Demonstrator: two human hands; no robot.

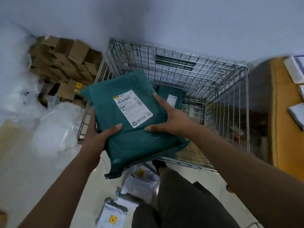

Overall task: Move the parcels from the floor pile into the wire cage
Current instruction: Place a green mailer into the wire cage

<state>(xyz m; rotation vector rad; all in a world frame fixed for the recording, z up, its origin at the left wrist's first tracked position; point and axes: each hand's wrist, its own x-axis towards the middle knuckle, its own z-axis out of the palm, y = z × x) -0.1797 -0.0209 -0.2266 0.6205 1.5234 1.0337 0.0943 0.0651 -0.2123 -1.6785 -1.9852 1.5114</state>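
Note:
I hold a large green parcel (130,139) with a white shipping label, flat and label up, over the near left corner of the wire cage (230,83). My left hand (97,134) grips its left edge, thumb on top. My right hand (169,117) holds its right side, thumb and fingers spread over the top. Inside the cage lies another green parcel (171,96), partly hidden behind the one I carry. Grey and white parcels (139,183) lie on the floor by my legs.
Stacked brown cardboard boxes (65,63) stand left of the cage against the wall. Clear plastic bags (54,127) lie on the floor at left. A yellow-topped table (283,122) with white papers stands at the right. My dark trouser leg (181,203) fills the lower middle.

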